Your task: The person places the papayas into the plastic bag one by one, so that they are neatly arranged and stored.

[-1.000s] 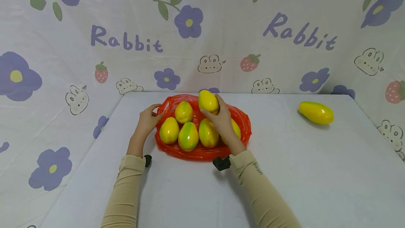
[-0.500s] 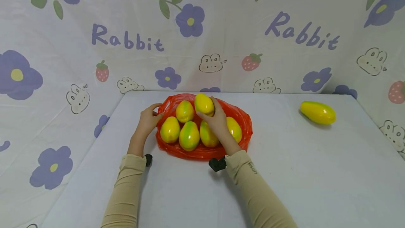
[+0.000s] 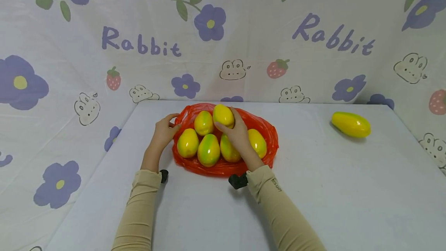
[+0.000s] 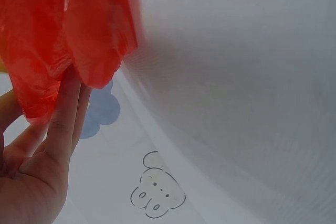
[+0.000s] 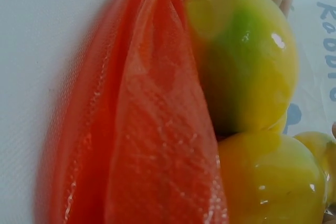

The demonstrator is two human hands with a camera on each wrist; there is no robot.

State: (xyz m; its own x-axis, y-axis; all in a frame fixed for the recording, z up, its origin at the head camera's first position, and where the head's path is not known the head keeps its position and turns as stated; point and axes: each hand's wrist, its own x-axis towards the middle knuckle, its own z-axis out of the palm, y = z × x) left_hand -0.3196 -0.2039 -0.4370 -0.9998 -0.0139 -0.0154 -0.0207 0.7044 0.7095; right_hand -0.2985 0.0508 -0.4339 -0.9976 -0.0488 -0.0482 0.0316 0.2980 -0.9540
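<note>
An opened red plastic bag [image 3: 223,171] lies on the table with several yellow-green papayas [image 3: 208,150] inside. At its left rim, my left hand [image 3: 163,131] pinches the plastic between thumb and fingers; the left wrist view shows the fingers [image 4: 64,114] against the red film. My right hand [image 3: 238,131] grips one papaya [image 3: 223,116] at the back of the bag, beside another papaya [image 3: 203,123]. Whether the gripped papaya touches the bag's bottom I cannot tell. The right wrist view has the bag's side [image 5: 163,108] and papayas [image 5: 252,61] close up; the right hand is mostly outside it.
A single papaya [image 3: 350,124] lies on the white table [image 3: 334,189] at the back right, away from the bag. Behind the table hangs a patterned cloth [image 3: 251,14] with flowers, rabbits and strawberries.
My right hand has brought its papaya slightly left and lower into the bag, uncovering more of the papaya at the right. My left hand stays at the bag's rim.
</note>
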